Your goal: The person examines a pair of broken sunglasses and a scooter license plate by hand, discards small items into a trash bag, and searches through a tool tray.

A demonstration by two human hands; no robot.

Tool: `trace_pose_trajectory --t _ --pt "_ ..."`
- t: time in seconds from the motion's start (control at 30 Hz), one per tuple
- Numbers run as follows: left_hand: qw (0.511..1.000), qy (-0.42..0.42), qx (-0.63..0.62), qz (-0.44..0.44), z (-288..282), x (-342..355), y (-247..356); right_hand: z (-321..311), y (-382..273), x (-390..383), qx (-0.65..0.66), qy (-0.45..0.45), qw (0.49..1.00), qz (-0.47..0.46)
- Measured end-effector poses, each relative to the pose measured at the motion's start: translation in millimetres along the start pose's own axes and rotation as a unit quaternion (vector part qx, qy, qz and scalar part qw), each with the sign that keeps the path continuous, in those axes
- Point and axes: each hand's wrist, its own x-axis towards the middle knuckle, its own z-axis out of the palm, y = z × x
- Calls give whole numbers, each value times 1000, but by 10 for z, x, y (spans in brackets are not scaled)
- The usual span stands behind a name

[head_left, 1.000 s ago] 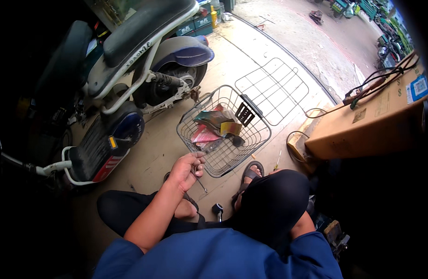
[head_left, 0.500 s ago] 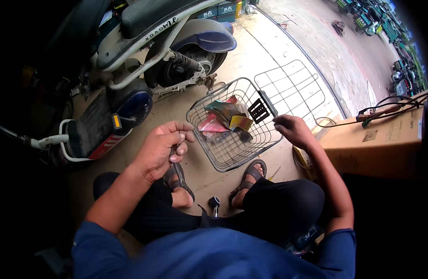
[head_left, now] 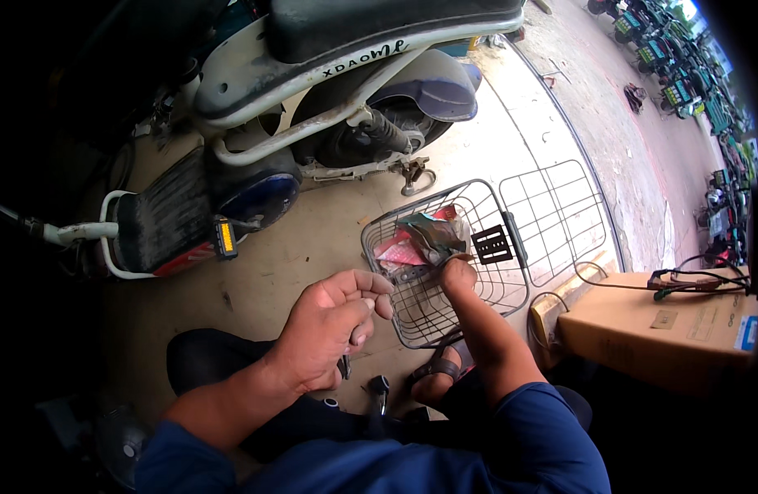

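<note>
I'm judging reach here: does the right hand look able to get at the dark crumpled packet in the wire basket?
Likely yes: the right hand reaches over the open-topped wire basket, close by the dark crumpled packet; nothing visible blocks it.

Dark piece [head_left: 344, 366] under left hand [head_left: 333, 329], lower centre, mostly hidden from me; right hand [head_left: 459, 278], mid-frame, fingertips hidden; scooter seat [head_left: 387, 29] cut off, top edge

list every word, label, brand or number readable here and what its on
White scooter panel: dark lettering, legible, but I won't copy it.
Cardboard box: faint printing, too small to read.
Blue-and-white label on that box: too small to read.
Packets in the basket: any print is too small to read.
Green vehicles outside: markings too blurred to read.
</note>
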Motion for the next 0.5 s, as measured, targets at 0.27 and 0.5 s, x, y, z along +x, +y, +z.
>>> trace_pose_trajectory --t 0.27,0.5 --pt "1000 -22 8 4 -56 -65 79 -86 184 219 49 -188 977 -88" --pt "998 -30 23 42 -143 -203 44 -1867 -31 -1150 165 -286 937 -115"
